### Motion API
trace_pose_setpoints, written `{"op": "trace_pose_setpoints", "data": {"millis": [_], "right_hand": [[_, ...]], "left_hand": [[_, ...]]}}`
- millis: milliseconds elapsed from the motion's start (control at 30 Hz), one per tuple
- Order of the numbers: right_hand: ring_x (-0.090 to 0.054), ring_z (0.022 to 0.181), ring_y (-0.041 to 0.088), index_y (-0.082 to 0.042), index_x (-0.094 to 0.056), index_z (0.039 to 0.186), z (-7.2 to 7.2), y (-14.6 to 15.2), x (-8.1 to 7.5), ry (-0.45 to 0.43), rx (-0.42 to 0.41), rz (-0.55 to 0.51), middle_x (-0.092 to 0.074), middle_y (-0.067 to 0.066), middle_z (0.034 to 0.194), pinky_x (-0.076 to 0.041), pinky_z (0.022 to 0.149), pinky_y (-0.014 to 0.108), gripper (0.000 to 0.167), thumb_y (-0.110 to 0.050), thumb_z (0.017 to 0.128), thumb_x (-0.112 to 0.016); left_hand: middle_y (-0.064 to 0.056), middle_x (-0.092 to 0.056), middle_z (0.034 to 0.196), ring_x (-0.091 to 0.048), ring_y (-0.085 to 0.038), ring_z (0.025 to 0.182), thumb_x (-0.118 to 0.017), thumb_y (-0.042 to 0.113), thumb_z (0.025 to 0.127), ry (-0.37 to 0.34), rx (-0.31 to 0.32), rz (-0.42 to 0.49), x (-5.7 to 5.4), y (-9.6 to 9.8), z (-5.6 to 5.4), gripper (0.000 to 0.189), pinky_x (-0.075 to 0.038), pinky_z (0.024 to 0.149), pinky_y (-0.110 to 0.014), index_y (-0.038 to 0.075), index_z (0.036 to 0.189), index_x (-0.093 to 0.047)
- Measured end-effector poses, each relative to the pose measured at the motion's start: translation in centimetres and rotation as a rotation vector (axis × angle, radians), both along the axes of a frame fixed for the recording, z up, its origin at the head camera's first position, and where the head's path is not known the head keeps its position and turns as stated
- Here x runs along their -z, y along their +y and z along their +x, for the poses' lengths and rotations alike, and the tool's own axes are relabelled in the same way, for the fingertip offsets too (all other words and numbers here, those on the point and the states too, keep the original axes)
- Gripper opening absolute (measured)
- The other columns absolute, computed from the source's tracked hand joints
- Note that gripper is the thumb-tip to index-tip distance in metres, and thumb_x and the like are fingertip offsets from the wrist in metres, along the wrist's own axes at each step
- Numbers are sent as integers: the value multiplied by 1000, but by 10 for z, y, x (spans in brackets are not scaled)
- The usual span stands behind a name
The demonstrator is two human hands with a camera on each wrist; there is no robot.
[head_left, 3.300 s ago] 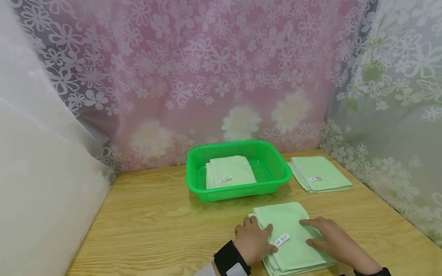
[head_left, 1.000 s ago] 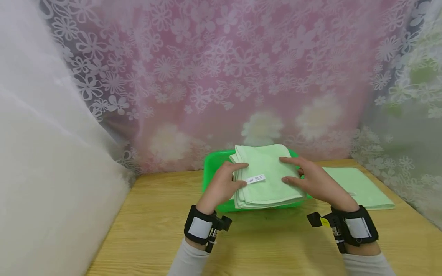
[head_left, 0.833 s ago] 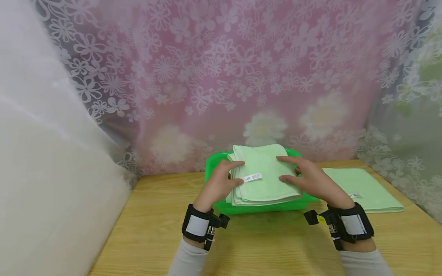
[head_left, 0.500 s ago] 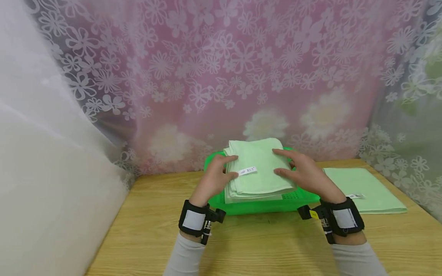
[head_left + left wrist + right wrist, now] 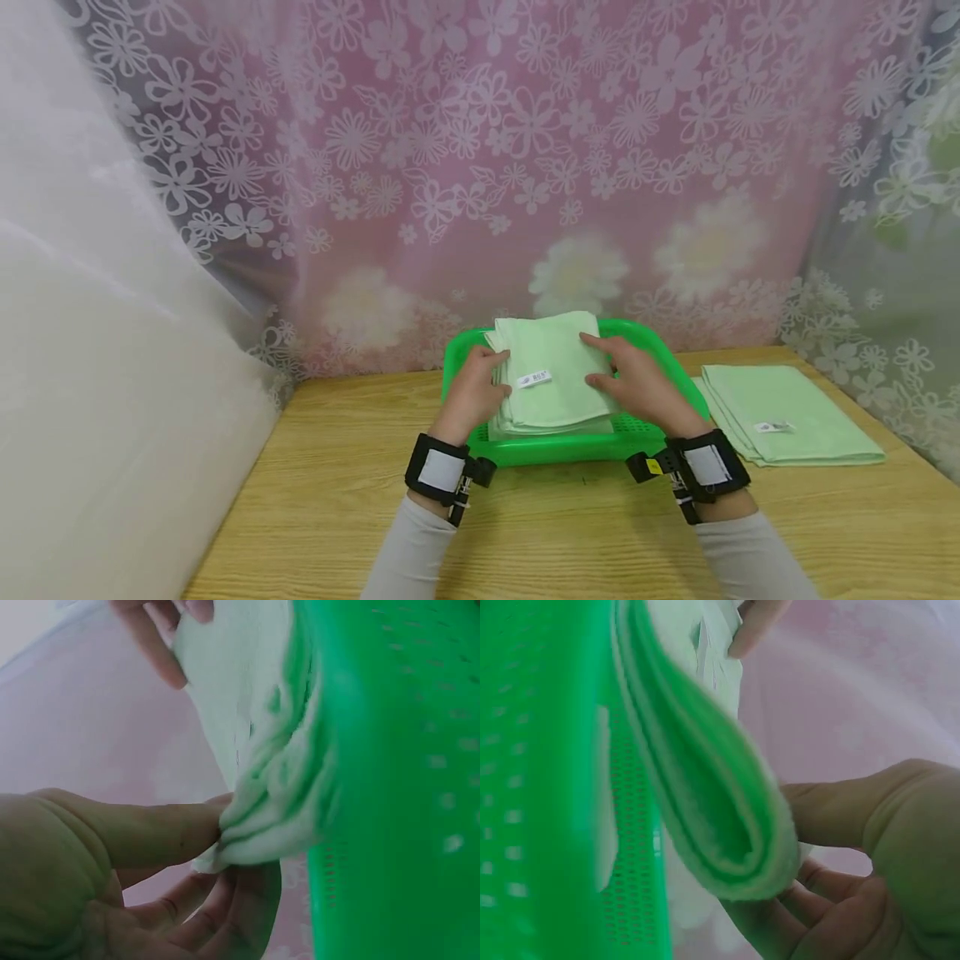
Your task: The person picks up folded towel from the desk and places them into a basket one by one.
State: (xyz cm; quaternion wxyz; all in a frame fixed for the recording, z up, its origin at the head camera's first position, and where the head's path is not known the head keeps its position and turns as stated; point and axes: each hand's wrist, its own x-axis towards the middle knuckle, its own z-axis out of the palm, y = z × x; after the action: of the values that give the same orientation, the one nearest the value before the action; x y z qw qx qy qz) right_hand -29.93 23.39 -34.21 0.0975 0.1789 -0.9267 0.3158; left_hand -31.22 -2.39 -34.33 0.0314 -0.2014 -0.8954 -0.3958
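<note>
A folded pale green towel (image 5: pixel 558 367) with a small white label lies over the inside of a green plastic basket (image 5: pixel 555 452). My left hand (image 5: pixel 474 390) pinches its left edge, thumb on top and fingers beneath, as the left wrist view shows on the layered towel folds (image 5: pixel 277 780). My right hand (image 5: pixel 637 379) pinches the right edge; in the right wrist view that edge is a rounded fold (image 5: pixel 727 832) between thumb and fingers. Beneath the held towel, part of another folded towel (image 5: pixel 551 429) shows in the basket; most of it is hidden.
Right of the basket, another folded green towel (image 5: pixel 802 412) with a white label lies on the wooden table (image 5: pixel 337 500). A pink flowered curtain (image 5: pixel 450 167) hangs close behind the basket. Pale sheets flank the table left (image 5: pixel 112 375) and right.
Both hands lifted the labelled towel from the table front and brought it over the basket. In the last half second it has come lower and slightly left, into the basket.
</note>
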Motion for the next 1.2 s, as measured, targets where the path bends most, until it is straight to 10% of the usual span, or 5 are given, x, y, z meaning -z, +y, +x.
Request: {"op": "trace_pose_setpoints", "data": {"millis": [233,467,1000,1200], "right_hand": [[-48,80,23,-1,-37,153,-13,-5,22,-66,-3,69,-53,26,129,-42,70,36,68,-6,93,-69],[-50,90,28,9,-40,148,-16,-5,31,-127,-39,149,-50,35,137,-41,77,41,69,-2,89,-72],[-59,82,20,9,-45,144,-12,1,30,-128,-36,158,-50,36,136,-47,74,37,61,-1,90,-71],[-59,74,17,10,-57,134,-8,5,30,-160,-2,173,-52,35,135,-45,67,33,48,-2,90,-70]], "left_hand": [[-22,-47,135,-52,-24,75,-67,-8,90,-14,-30,-85,23,9,-9,55,-40,59,-27,-2,143,-53],[-24,-53,135,-54,-35,123,-70,-1,90,-29,-12,-257,36,9,-11,47,-50,97,-46,-8,134,-57],[-23,-53,134,-53,-34,123,-68,11,95,-56,-13,-290,37,9,-13,44,-50,94,-45,-8,133,-58],[-24,-57,120,-56,-28,90,-70,13,95,-73,-25,-301,37,10,-12,25,-49,68,-36,-7,109,-67]]}}
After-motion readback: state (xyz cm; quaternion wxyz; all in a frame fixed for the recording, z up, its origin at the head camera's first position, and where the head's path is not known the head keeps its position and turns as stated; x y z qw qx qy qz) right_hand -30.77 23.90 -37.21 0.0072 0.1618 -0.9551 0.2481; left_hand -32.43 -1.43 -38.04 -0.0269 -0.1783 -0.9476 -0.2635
